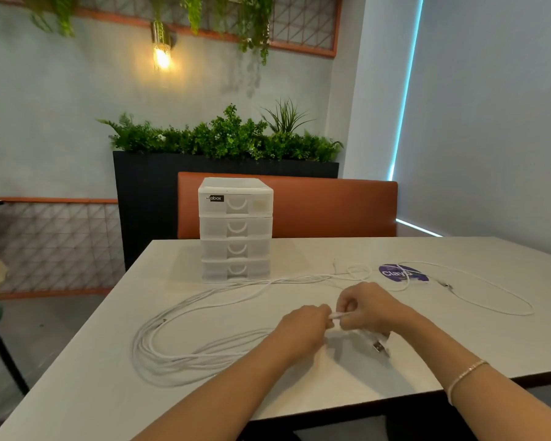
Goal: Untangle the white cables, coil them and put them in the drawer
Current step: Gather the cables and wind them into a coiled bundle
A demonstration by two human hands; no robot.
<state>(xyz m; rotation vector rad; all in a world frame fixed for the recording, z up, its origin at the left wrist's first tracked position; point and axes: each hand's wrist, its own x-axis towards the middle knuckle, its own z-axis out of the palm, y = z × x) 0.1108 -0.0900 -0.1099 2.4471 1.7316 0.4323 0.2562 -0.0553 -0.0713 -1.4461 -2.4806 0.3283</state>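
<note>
pinching white cables (185, 354) — left hand (303, 326), right hand (368, 305).

White cables (204, 354) loop across a pale cream counter (109, 361), beside a translucent white drawer unit (235, 230) bearing a small black label with white lettering. A round purple sticker (400, 273) with white script lies on the counter. Behind, a rust-orange bench back (331, 208), a black planter (147, 192) of green foliage, pale grey-blue walls, an orange-framed lattice panel (303, 27) and a cyan strip of light (406, 87).
</note>
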